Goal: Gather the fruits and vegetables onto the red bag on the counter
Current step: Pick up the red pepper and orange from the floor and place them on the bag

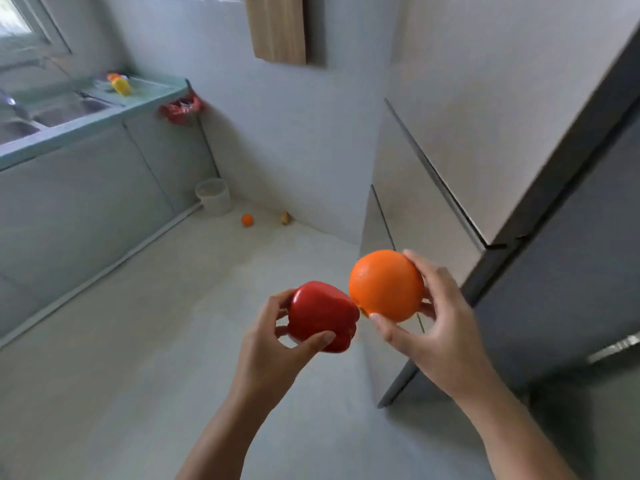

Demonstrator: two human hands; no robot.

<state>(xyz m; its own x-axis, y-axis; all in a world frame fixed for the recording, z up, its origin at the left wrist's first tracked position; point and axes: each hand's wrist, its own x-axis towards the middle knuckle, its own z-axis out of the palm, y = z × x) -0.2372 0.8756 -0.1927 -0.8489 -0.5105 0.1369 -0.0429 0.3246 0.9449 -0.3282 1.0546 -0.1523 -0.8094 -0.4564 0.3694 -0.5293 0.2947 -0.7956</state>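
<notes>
Two hands — one pepper (322, 315), one orange (386, 285)

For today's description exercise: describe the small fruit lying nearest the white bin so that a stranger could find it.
Find the white bin in the far floor corner, below the counter's end. Just right of it lies a small orange. It is round and bright orange, unlike the duller yellowish item farther right against the wall.

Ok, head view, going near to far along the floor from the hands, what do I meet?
Left hand with red pepper → right hand with orange → small orange fruit on the floor → white bucket → red bag.
</notes>
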